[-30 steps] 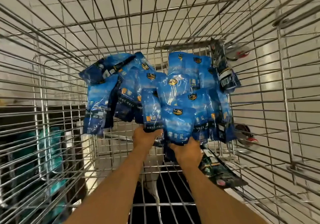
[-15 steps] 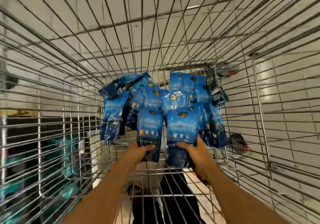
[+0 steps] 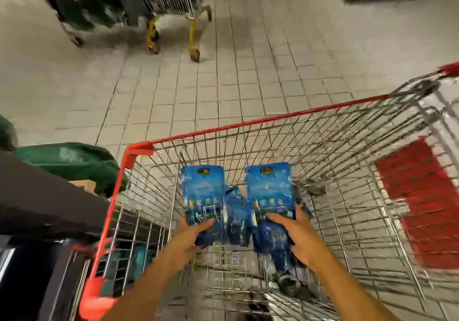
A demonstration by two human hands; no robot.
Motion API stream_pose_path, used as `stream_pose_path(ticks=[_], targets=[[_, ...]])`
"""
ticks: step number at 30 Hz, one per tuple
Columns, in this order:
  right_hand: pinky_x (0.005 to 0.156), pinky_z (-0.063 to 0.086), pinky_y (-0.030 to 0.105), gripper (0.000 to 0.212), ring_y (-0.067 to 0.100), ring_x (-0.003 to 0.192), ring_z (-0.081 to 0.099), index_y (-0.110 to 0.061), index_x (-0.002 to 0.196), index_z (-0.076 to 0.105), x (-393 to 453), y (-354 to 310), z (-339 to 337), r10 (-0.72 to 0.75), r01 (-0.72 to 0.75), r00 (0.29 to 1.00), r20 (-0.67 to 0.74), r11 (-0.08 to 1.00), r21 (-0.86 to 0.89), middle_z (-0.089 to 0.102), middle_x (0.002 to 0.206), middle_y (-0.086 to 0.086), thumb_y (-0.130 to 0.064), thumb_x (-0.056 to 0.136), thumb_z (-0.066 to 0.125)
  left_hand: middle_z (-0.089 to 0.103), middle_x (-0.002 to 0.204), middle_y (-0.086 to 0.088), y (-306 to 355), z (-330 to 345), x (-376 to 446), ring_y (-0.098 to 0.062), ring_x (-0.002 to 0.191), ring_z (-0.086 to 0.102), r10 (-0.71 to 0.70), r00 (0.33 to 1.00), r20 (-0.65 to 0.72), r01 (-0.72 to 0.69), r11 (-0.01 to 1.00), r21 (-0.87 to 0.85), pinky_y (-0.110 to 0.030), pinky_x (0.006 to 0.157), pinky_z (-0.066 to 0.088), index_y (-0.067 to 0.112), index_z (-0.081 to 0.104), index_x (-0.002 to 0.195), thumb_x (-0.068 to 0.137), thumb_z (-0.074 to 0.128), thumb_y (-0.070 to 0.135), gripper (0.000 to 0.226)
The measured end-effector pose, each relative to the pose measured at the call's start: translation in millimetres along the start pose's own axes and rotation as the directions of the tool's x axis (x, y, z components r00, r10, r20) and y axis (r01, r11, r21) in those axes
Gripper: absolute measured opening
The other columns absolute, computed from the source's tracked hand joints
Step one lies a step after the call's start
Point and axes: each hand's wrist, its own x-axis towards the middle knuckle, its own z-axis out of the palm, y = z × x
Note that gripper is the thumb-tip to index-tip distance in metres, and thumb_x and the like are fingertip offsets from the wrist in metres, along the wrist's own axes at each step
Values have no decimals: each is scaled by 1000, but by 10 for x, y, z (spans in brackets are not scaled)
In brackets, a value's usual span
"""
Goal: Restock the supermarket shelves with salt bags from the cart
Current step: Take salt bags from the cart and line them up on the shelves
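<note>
I look down into a wire shopping cart (image 3: 260,123) with a red rim. My left hand (image 3: 191,233) grips the lower end of one blue salt bag (image 3: 202,194), held upright above the cart's basket. My right hand (image 3: 296,236) grips a second blue salt bag (image 3: 269,189) the same way, just to the right. Below and between the two bags lies a pile of more blue salt bags (image 3: 248,226) on the cart's bottom, partly hidden by my hands.
A dark shelf edge (image 3: 44,204) with green packages (image 3: 72,161) runs along the left of the cart. Another cart with yellow legs (image 3: 173,17) stands on the tiled floor ahead. A red panel (image 3: 419,196) fills the cart's right end.
The view has pulled up from deep inside the cart to above its rim. Both hands have lifted one salt bag each off the pile.
</note>
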Motion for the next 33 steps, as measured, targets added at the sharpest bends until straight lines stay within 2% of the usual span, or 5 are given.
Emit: stream_pose_path(ticks=[8,11,16,21,33], targets=[[115,32,56,104,28,139,42,-35,147,38,-1329,-764,571,-286,280,953,101,957,70,44,152,-4,-37,57,90,74,112,-9,494,-658,-1628,-29,99,72,378,924,-55,-381,906,-181,-42,77,59,16,56,129,43,96,22,95],[109,40,55,85,27,124,57,-43,125,58,-1747,-1036,871,-409,401,899,157,913,82,62,133,-3,-45,45,89,74,113,-8,609,-920,-2233,-26,95,73,488,865,-118,-501,816,-288,-32,70,60,15,55,130,48,88,18,87],[95,53,53,62,22,101,71,-50,98,69,-2318,-1485,1431,-557,542,772,305,828,140,76,102,-9,-50,41,91,71,116,-17,731,-1267,-3157,-38,108,67,697,654,-295,-754,570,-325,-55,95,52,8,62,123,67,76,15,58],[80,60,47,67,24,90,74,-39,101,72,-2799,-1844,2070,-659,640,561,501,729,242,77,100,2,-51,38,94,75,107,-14,682,-1575,-3998,-30,91,74,725,458,-513,-889,374,-265,-37,66,61,10,70,108,68,76,16,42],[65,59,30,73,19,82,75,-20,103,74,-4142,-1814,3459,-589,579,48,806,674,458,78,98,5,-59,43,92,74,110,-11,-240,-2168,-5740,-30,96,73,565,41,-824,-960,252,125,-35,72,59,17,73,106,59,92,37,54]])
